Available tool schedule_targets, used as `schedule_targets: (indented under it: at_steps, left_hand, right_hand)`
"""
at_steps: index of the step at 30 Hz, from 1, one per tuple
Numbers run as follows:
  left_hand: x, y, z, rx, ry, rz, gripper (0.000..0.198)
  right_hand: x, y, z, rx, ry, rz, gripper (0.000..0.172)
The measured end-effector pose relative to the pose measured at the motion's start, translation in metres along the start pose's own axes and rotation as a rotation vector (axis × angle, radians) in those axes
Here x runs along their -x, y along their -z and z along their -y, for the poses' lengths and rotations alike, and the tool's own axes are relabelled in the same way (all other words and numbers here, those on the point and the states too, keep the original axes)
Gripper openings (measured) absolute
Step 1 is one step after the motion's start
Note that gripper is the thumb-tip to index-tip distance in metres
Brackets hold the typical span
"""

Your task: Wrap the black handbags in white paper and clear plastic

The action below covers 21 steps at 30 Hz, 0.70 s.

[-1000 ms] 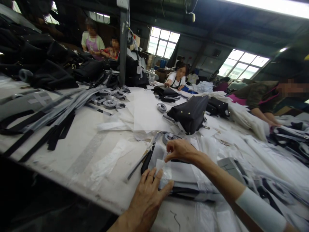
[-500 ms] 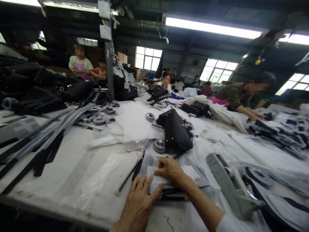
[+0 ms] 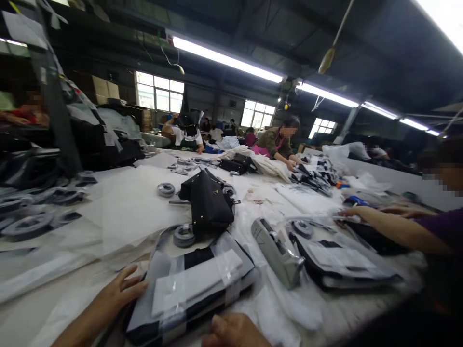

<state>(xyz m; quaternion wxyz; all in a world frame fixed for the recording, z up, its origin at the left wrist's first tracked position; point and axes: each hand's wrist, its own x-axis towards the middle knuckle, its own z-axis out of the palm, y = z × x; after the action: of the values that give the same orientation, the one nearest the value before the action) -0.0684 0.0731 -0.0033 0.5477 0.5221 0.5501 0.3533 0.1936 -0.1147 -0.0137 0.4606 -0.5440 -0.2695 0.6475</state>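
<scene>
A flat black bag (image 3: 206, 313) lies before me, wrapped in clear plastic with grey sheeting at its ends. On top of it is a white foam-like strip (image 3: 198, 282), with bands of clear tape crossing it. My left hand (image 3: 121, 291) is at the bag's left edge, its fingers stretched out and apart. At the near edge my right hand (image 3: 233, 331) has curled fingers and is partly cut off by the frame; what they hold, if anything, is hidden. Just beyond stand a black handbag (image 3: 211, 200) and a wrapped strap coil (image 3: 184, 236).
A grey tape dispenser (image 3: 277, 253) stands right of the bag. Farther right lies another wrapped bag (image 3: 343, 258), near a co-worker's arm (image 3: 379, 221). White sheets (image 3: 119, 207) and several strap coils (image 3: 29, 224) cover the left side. Another person (image 3: 278, 140) handles dark pieces at the back.
My view has swung right. My hands have moved from the middle of the white strip to the bag's left and near edges. The tape bands across the strip now show clearly.
</scene>
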Motion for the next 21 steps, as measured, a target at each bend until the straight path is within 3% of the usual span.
schedule_targets:
  at_steps: [5, 8, 12, 17, 21]
  left_hand:
    - [0.017, -0.019, -0.018, 0.068, 0.12, 0.07, 0.079]
    - [0.035, -0.026, -0.019, 0.239, 0.189, 0.223, 0.076]
    - [0.063, -0.035, -0.009, 0.355, 0.277, 0.388, 0.054]
    - [0.107, -0.048, 0.017, 0.602, 0.279, 0.386, 0.059]
    - [0.135, -0.041, 0.04, 0.599, 0.205, 0.314, 0.069]
  right_hand:
    - [-0.004, -0.011, -0.002, -0.393, -0.159, -0.043, 0.091]
    - [-0.007, -0.023, 0.005, -0.477, -0.189, -0.078, 0.081]
    - [-0.007, -0.035, 0.006, -0.467, -0.193, -0.124, 0.069]
    - [0.012, -0.036, 0.009, -0.341, -0.067, -0.206, 0.062]
    - [0.036, -0.023, 0.006, -0.236, 0.009, -0.293, 0.074]
